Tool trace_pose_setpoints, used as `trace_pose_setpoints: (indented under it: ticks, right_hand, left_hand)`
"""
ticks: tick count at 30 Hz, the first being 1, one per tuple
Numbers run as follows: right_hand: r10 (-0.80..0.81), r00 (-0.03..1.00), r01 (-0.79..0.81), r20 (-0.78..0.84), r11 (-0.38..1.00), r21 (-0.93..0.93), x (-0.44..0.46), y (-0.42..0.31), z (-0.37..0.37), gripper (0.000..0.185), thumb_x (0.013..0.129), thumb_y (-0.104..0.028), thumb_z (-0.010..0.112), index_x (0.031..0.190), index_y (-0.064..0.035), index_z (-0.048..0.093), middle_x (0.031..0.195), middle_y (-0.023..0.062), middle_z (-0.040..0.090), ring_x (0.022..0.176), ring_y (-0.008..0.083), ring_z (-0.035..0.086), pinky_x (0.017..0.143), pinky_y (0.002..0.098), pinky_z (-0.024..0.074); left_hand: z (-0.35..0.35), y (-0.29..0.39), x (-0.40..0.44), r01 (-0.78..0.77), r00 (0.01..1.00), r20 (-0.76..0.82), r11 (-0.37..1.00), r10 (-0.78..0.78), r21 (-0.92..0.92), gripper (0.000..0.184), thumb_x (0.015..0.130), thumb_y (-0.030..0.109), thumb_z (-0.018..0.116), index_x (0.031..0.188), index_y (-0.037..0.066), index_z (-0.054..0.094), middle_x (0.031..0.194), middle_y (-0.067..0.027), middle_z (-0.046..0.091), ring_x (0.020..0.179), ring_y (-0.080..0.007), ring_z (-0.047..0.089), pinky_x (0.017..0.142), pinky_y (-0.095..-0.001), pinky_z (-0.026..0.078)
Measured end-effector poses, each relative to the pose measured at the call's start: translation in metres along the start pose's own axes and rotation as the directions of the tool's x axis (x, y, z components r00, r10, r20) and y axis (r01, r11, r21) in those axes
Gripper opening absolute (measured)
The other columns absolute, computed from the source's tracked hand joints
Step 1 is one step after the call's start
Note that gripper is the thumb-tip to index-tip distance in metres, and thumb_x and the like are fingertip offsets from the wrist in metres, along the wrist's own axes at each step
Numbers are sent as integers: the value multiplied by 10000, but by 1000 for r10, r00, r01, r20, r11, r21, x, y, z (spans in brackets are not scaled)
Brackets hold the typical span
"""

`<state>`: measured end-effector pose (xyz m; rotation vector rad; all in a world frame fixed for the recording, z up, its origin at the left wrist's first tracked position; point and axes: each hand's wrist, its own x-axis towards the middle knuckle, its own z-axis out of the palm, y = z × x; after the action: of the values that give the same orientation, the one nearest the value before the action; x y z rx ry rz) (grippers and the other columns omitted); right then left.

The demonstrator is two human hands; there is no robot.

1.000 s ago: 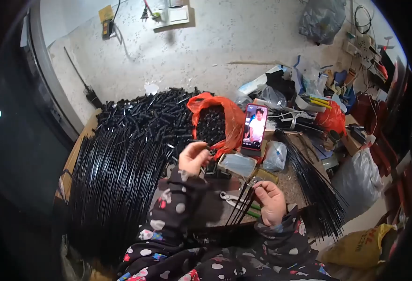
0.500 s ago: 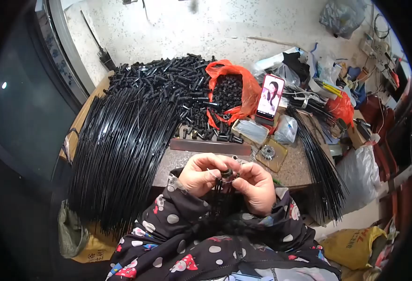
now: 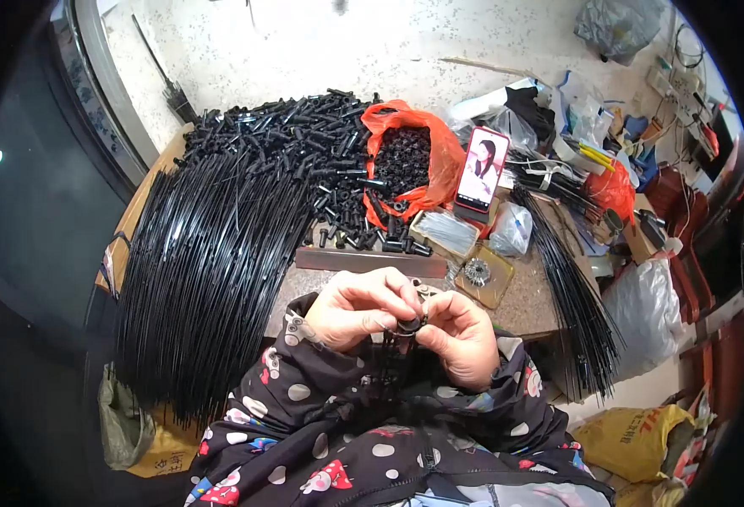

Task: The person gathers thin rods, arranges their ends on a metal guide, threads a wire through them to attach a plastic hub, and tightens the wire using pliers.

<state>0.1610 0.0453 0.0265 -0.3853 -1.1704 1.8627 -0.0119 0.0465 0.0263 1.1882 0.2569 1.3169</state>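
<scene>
Both hands meet in front of my chest around a small black round fitting (image 3: 407, 324). Thin dark strands hang down beneath it, and a fine pale wire shows at its edge. My left hand (image 3: 351, 308) is closed, with thumb and fingertips pinched at the fitting's left and top. On the other side my right hand (image 3: 463, 340) is closed too, its thumb and forefinger pressed against the right edge. The fingers partly hide the fitting. Just beyond them lies a long dark metal bar (image 3: 370, 262) on the table.
Long thin black rods (image 3: 211, 279) cover the table's left; a smaller bundle (image 3: 571, 296) hangs over its right edge. Black tubular parts (image 3: 279, 135) are heaped behind. Nearby are a red bag (image 3: 448, 160) of small black pieces, a propped phone (image 3: 482, 169) and a box (image 3: 446, 234) of pale thin pins.
My left hand has shifted its fingers over the top of the fitting, covering more of it. The wire end by the left thumb shows less. The view has shifted slightly.
</scene>
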Motion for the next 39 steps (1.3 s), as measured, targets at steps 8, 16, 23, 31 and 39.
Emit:
trace_pose_setpoints:
  ticks: [8, 16, 23, 31, 39]
  right_hand:
    - [33, 998, -26, 52, 991, -133, 9, -8, -26, 245, 836, -52, 515, 1071, 18, 506, 939, 37, 572, 838, 95, 532, 773, 233, 415]
    - [-271, 943, 218, -195, 942, -256, 6, 1, -14, 239, 810, -42, 559, 1030, 41, 514, 907, 44, 576, 798, 88, 533, 727, 221, 426]
    - [-357, 897, 294, -262, 923, -249, 0, 9, -2, 247, 797, -10, 566, 1031, 49, 511, 909, 44, 572, 807, 83, 527, 742, 211, 424]
    - [-256, 952, 208, -171, 945, -253, -4, 3, -4, 227, 780, -18, 587, 1002, 21, 561, 938, 50, 558, 804, 95, 526, 739, 219, 421]
    - [61, 994, -48, 92, 989, -138, 1, -10, -34, 102, 727, 8, 632, 811, 2, 575, 812, 35, 525, 655, 81, 521, 615, 208, 432]
  left_hand:
    - [12, -14, 9, -114, 963, -193, 934, 188, 338, 178, 706, 34, 623, 882, 11, 616, 1028, -118, 466, 956, -198, 459, 849, -314, 357]
    - [40, -37, 4, -129, 832, -235, 587, 503, 799, 136, 653, -34, 642, 775, -6, 590, 859, -94, 501, 794, -184, 493, 707, -268, 391]
    - [50, -47, -1, -222, 769, -372, 763, 520, 607, 123, 741, -16, 604, 852, -16, 548, 957, -99, 475, 874, -143, 482, 785, -255, 388]
    - [46, -32, -9, -163, 862, -438, 957, 257, 242, 132, 724, -21, 619, 841, -15, 557, 914, -90, 521, 872, -156, 501, 791, -278, 396]
    - [52, -28, -17, -125, 883, -259, 727, 392, 675, 382, 646, 62, 725, 955, -26, 519, 870, -79, 519, 757, -132, 505, 677, -237, 412]
